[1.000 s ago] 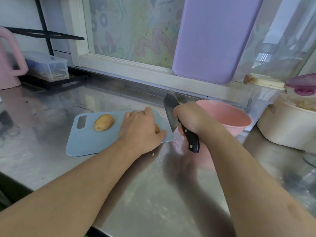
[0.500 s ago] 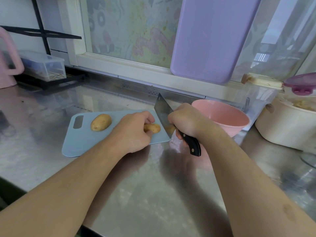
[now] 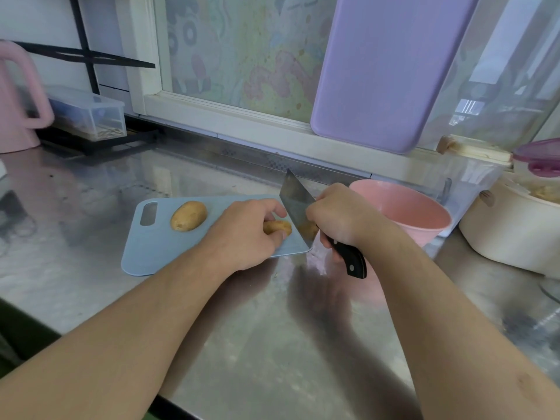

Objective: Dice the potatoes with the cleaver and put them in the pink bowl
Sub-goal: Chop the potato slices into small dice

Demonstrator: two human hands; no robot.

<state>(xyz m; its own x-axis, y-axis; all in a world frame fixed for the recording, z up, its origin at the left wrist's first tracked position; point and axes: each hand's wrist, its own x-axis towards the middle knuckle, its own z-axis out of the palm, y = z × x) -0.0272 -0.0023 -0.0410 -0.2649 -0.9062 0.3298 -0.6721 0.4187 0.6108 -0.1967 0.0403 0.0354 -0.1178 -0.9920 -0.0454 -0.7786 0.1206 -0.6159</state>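
On the pale blue cutting board (image 3: pixel 157 250) lie two potatoes. One whole potato (image 3: pixel 188 215) rests near the board's handle hole. My left hand (image 3: pixel 245 234) holds the other potato (image 3: pixel 277 227) between thumb and fingers at the board's right end. My right hand (image 3: pixel 336 215) grips the cleaver (image 3: pixel 295 207) by its black handle, blade tilted with its edge down on the board just right of the held potato. A yellowish reflection shows on the blade. The pink bowl (image 3: pixel 406 219) stands right of the board, behind my right wrist.
A purple board (image 3: pixel 378 71) leans on the window sill behind. A cream pot (image 3: pixel 515 234) and a clear container (image 3: pixel 472 177) stand at the right. A pink jug (image 3: pixel 18 98) and clear box (image 3: pixel 91 116) sit far left. The steel counter's front edge is close to me.
My left hand drew back off the potato's top to hold it by its left end, uncovering it. The cleaver came down from raised to the board beside the potato.
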